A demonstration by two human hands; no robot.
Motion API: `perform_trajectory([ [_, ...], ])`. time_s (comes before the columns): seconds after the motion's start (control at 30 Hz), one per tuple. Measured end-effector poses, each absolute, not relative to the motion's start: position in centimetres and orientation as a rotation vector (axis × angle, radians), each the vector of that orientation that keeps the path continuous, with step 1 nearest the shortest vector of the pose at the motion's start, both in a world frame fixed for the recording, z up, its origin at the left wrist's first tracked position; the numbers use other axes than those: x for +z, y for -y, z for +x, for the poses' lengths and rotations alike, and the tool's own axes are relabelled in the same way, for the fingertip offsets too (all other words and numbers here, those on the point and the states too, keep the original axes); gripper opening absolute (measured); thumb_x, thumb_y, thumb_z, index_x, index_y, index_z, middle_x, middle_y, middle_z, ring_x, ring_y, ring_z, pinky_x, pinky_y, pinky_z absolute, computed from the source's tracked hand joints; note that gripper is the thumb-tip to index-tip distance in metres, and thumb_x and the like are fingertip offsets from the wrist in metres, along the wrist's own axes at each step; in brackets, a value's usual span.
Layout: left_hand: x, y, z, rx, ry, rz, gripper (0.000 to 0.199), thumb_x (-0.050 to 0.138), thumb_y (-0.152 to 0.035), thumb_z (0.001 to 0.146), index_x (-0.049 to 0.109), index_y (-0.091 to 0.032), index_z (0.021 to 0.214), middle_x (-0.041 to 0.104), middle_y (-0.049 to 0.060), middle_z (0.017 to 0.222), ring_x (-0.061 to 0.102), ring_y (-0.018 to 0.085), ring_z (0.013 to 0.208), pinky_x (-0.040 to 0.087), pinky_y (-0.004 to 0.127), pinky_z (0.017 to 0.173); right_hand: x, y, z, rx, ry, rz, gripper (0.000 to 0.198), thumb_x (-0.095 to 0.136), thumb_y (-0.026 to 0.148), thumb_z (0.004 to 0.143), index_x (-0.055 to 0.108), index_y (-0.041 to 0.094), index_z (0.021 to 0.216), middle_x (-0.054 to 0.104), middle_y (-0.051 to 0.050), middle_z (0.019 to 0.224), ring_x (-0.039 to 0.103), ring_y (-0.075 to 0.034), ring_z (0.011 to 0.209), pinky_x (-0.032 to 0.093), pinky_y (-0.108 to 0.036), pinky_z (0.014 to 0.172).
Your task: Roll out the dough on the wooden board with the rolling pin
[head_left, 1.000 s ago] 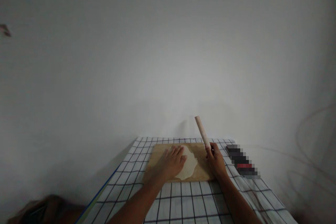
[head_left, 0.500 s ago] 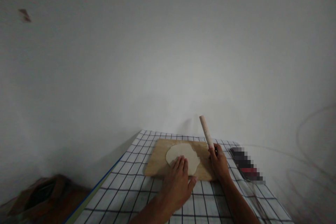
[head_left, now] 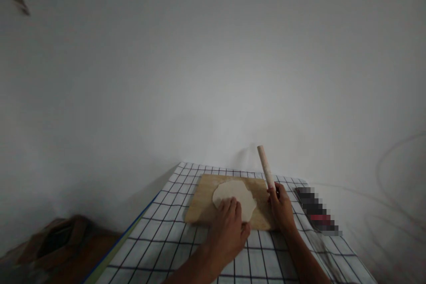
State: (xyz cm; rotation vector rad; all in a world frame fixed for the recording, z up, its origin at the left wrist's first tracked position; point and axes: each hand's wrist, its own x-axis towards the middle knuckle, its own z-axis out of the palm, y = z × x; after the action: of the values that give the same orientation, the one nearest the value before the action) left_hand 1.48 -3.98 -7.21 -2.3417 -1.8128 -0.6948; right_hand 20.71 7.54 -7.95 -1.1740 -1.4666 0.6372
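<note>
A flat, roughly round sheet of pale dough [head_left: 238, 190] lies on a wooden cutting board [head_left: 199, 204]. My left hand [head_left: 229, 226] rests on the near part of the dough, fingers side by side and slightly bent, thumb apart at the near edge; nothing shows in its grasp. To the right, my right hand [head_left: 282, 207] is closed round the lower end of a wooden rolling pin [head_left: 265, 164]. The pin points up and leans a little left, raised off the dough. My palm and fingers hide its bottom end.
A white cloth with dark grid lines [head_left: 159, 230] covers the table. Right of the board lies a dark, pixelated object [head_left: 316, 211]. A pale wall [head_left: 213, 75] rises behind the table. Down on the left is a brown box-like object [head_left: 56, 239], and thin cables [head_left: 379, 164] hang at the right.
My left fingers have bent more on the dough and drawn slightly towards me. The rolling pin stays in my right hand. The whole view has shifted slightly.
</note>
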Motion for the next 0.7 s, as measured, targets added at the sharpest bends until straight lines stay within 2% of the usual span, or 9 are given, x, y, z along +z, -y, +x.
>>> perform_trajectory([
  [0.07,-8.2,4.3,0.6,-0.756,1.761,-2.379,0.064,0.047,-0.049,0.097,0.043,-0.018,0.152,0.04,0.014,0.16,0.035,0.036,0.149,0.033,0.059,0.122,-7.9,-7.4,20.7,0.647,1.465,-1.164,0.058,0.042,0.075,0.091,0.059,0.021,0.105,0.063,-0.001,0.066,0.061,-0.022,0.059,0.047,-0.031,0.056],
  [0.13,-8.6,4.4,0.1,-0.797,1.72,-2.408,0.064,0.044,-0.051,0.098,0.037,-0.025,0.156,0.037,0.009,0.162,0.032,0.034,0.15,0.032,0.058,0.123,-7.9,-7.3,20.7,0.637,1.465,-1.149,0.059,0.042,0.075,0.09,0.06,0.021,0.105,0.064,-0.001,0.068,0.062,-0.022,0.06,0.047,-0.032,0.057],
  [0.23,-7.7,4.0,0.2,-0.83,1.734,-2.408,0.06,0.045,-0.052,0.097,0.048,-0.022,0.149,0.048,0.012,0.155,0.043,0.036,0.143,0.036,0.058,0.12,-7.9,-7.2,20.6,0.613,1.462,-1.161,0.06,0.041,0.076,0.09,0.06,0.021,0.104,0.065,-0.002,0.07,0.063,-0.022,0.062,0.048,-0.032,0.059],
  [0.37,-5.2,3.0,0.6,-0.874,1.764,-2.431,0.044,0.054,-0.048,0.093,0.069,-0.019,0.122,0.069,0.016,0.128,0.062,0.037,0.121,0.048,0.055,0.108,-8.0,-7.3,20.7,0.604,1.489,-1.187,0.06,0.04,0.075,0.091,0.06,0.02,0.106,0.068,-0.004,0.076,0.063,-0.022,0.064,0.048,-0.033,0.061],
  [0.57,-3.6,1.2,-3.1,-1.111,1.848,-2.668,0.033,0.056,-0.031,0.09,0.074,-0.02,0.115,0.073,0.01,0.123,0.067,0.028,0.117,0.052,0.045,0.104,-7.3,-7.3,20.8,0.483,1.842,-1.175,0.049,0.043,0.063,0.094,0.063,0.02,0.107,0.069,-0.006,0.086,0.064,-0.023,0.075,0.047,-0.033,0.066],
  [0.7,-2.0,0.1,-5.1,-1.41,1.882,-2.303,0.036,0.042,-0.026,0.096,0.07,-0.017,0.117,0.072,0.01,0.122,0.064,0.023,0.119,0.047,0.042,0.109,-6.8,-4.5,20.1,0.341,2.017,-1.215,0.034,0.047,0.05,0.095,0.067,0.022,0.097,0.067,-0.008,0.104,0.066,-0.021,0.084,0.047,-0.03,0.07],
])
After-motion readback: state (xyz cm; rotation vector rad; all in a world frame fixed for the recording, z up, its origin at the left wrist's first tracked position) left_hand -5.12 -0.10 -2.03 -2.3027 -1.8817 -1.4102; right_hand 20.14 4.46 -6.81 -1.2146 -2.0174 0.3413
